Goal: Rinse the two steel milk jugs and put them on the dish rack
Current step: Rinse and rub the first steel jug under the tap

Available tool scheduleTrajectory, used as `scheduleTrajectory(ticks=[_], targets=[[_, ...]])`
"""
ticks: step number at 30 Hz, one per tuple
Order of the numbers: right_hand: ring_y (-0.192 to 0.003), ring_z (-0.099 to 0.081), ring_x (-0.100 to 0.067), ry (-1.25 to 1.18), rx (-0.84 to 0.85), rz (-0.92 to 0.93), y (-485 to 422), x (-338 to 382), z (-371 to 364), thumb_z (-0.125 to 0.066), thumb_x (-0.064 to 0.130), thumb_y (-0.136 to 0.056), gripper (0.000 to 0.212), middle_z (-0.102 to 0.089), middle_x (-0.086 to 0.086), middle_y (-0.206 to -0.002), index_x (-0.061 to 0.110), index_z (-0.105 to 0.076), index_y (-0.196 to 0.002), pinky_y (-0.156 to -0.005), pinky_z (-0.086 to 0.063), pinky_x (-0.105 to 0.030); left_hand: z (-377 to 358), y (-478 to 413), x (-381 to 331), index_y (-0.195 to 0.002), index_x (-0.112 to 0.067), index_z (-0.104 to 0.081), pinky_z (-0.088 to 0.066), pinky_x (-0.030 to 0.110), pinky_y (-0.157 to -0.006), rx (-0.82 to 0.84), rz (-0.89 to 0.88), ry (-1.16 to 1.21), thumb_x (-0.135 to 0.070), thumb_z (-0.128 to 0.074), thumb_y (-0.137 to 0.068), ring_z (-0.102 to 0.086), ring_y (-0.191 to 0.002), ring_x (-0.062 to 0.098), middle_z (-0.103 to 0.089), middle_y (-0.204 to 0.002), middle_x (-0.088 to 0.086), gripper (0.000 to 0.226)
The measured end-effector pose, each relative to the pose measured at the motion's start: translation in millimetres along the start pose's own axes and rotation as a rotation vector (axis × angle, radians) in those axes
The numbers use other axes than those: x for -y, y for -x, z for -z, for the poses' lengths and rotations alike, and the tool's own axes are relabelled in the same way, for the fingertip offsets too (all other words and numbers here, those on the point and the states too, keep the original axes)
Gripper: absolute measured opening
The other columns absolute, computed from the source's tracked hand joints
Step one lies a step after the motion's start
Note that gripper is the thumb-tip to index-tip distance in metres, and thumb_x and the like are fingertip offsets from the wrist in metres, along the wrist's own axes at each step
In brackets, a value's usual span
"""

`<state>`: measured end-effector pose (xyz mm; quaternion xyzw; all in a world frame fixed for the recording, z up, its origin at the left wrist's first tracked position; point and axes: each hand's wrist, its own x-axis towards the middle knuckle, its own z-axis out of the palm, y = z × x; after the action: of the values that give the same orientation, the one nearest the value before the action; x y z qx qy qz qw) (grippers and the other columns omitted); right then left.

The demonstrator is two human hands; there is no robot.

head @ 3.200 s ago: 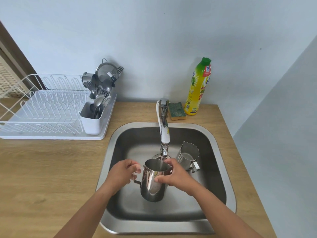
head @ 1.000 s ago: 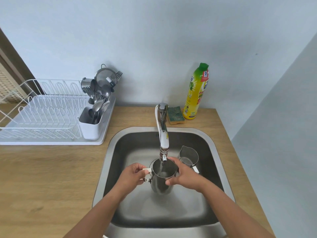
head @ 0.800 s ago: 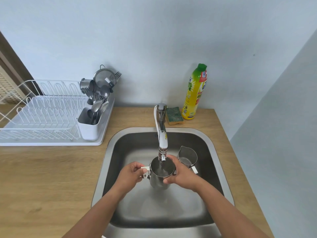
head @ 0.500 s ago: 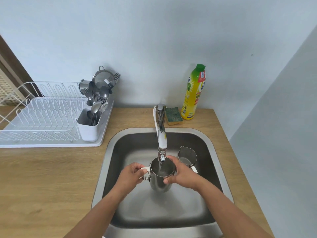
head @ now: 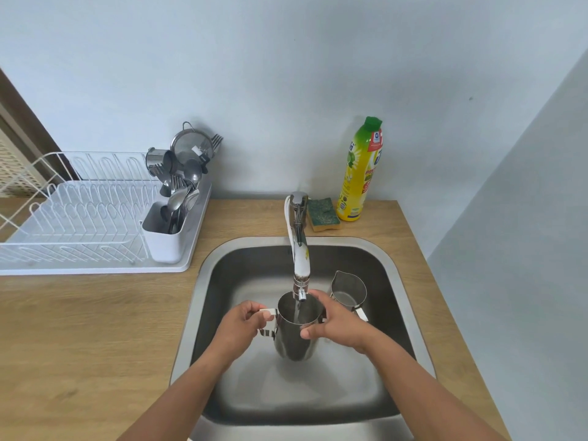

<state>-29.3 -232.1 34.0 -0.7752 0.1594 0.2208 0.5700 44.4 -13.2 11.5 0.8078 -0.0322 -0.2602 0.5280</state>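
Note:
I hold a steel milk jug (head: pixel 294 340) upright over the sink (head: pixel 203 275), its mouth right under the tap spout (head: pixel 300 292). A thin stream of water runs into it. My left hand (head: pixel 240 327) grips its handle on the left. My right hand (head: pixel 334 319) clasps the rim and body on the right. The second, smaller steel jug (head: pixel 348 289) stands upright on the sink floor just behind my right hand. The white wire dish rack (head: pixel 79 218) sits on the counter at the left.
A white cutlery holder (head: pixel 165 240) full of spoons, forks and a strainer stands at the rack's right end. A green sponge (head: pixel 324 214) and a yellow dish-soap bottle (head: pixel 361 170) stand behind the sink by the wall. A grey wall (head: pixel 515 249) closes the right side.
The jug has moved from tilted and low in the sink to upright under the spout, and water now runs into it. Over the last second both hands stay almost still.

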Motion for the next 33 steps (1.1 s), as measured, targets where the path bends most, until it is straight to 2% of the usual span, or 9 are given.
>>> scheduleTrajectory(ticks=[3,6,8,13,17,22,25,29,33], targets=[[-0.092,-0.057,0.003,-0.057,0.015,-0.004,-2.3,-0.4,-1.9,-0.076,0.007,-0.082,0.064,-0.06,0.019,-0.102,0.033,-0.043,-0.129,-0.072,-0.042,-0.007,1.5,-3.3,1.5,-0.087,-0.018,-0.069,-0.054,0.036,-0.076,-0.013,-0.007,-0.043,-0.025,-0.062,-0.091,-0.066,-0.073,0.016,-0.075,-0.08,0.003,0.011],[-0.105,-0.063,-0.012,-0.167,-0.011,-0.031,-8.2,-6.6,-4.2,-0.082,0.015,-0.076,0.066,-0.068,0.004,-0.109,0.025,-0.051,-0.133,-0.085,-0.051,-0.022,1.0,-4.2,-0.7,-0.092,-0.015,-0.067,-0.055,0.035,-0.072,-0.021,0.023,-0.005,-0.024,-0.057,-0.095,-0.068,-0.072,0.015,-0.076,-0.084,0.002,0.014],[-0.107,-0.065,-0.02,-0.249,-0.051,-0.042,-11.6,-11.9,-7.1,-0.085,0.021,-0.074,0.063,-0.068,-0.001,-0.113,0.025,-0.053,-0.127,-0.091,-0.055,-0.034,-0.5,-4.7,-1.3,-0.096,-0.011,-0.066,-0.054,0.033,-0.067,-0.007,0.066,0.046,-0.024,-0.055,-0.097,-0.065,-0.069,0.016,-0.075,-0.083,0.004,0.016],[-0.099,-0.07,-0.023,-0.39,-0.118,-0.086,-19.4,-18.1,-14.6,-0.086,0.033,-0.07,0.063,-0.069,-0.008,-0.114,0.02,-0.056,-0.125,-0.086,-0.058,-0.043,-4.4,-8.0,-0.3,-0.101,-0.004,-0.064,-0.05,0.029,-0.056,-0.007,0.156,0.148,-0.021,-0.056,-0.097,-0.06,-0.057,0.018,-0.068,-0.075,0.006,0.019],[-0.082,-0.068,-0.018,-0.393,-0.137,-0.115,-20.9,-13.9,-20.6,-0.08,0.033,-0.076,0.043,-0.074,-0.003,-0.095,0.017,-0.065,-0.114,-0.073,-0.056,-0.038,-0.2,-12.2,-1.3,-0.1,-0.002,-0.066,-0.054,0.031,-0.056,0.019,0.217,0.266,-0.021,-0.062,-0.094,-0.058,-0.053,0.019,-0.064,-0.076,0.009,0.02],[-0.074,-0.067,-0.02,-0.364,-0.152,-0.162,-24.9,-12.7,-20.8,-0.073,0.033,-0.082,0.036,-0.073,-0.005,-0.089,0.012,-0.067,-0.11,-0.063,-0.055,-0.033,3.0,-15.4,1.6,-0.109,-0.003,-0.066,-0.057,0.029,-0.056,0.035,0.239,0.268,-0.008,-0.064,-0.091,-0.062,-0.059,0.017,-0.063,-0.085,0.01,0.019],[-0.065,-0.064,-0.021,-0.362,-0.167,-0.2,-29.2,-14.3,-23.3,-0.068,0.037,-0.084,0.03,-0.067,-0.004,-0.079,0.011,-0.067,-0.099,-0.06,-0.054,-0.033,1.6,-18.3,3.3,-0.115,-0.002,-0.064,-0.056,0.026,-0.053,0.008,0.252,0.264,-0.001,-0.063,-0.091,-0.062,-0.059,0.015,-0.064,-0.083,0.01,0.024],[-0.063,-0.063,-0.026,-0.357,-0.174,-0.274,-35.0,-18.2,-25.0,-0.067,0.049,-0.081,0.04,-0.063,-0.004,-0.072,0.011,-0.066,-0.095,-0.064,-0.058,-0.039,1.4,-19.6,3.1,-0.12,-0.006,-0.06,-0.058,0.028,-0.054,0.002,0.261,0.273,0.0,-0.063,-0.09,-0.063,-0.064,0.017,-0.066,-0.087,0.012,0.031],[-0.066,-0.066,-0.025,-0.385,-0.178,-0.341,-33.1,-15.0,-27.1,-0.061,0.049,-0.088,0.038,-0.067,-0.006,-0.078,0.012,-0.066,-0.094,-0.062,-0.058,-0.039,-0.2,-18.4,-0.3,-0.117,-0.002,-0.06,-0.059,0.029,-0.048,0.017,0.285,0.316,-0.001,-0.062,-0.091,-0.065,-0.055,0.016,-0.063,-0.083,0.014,0.026]])
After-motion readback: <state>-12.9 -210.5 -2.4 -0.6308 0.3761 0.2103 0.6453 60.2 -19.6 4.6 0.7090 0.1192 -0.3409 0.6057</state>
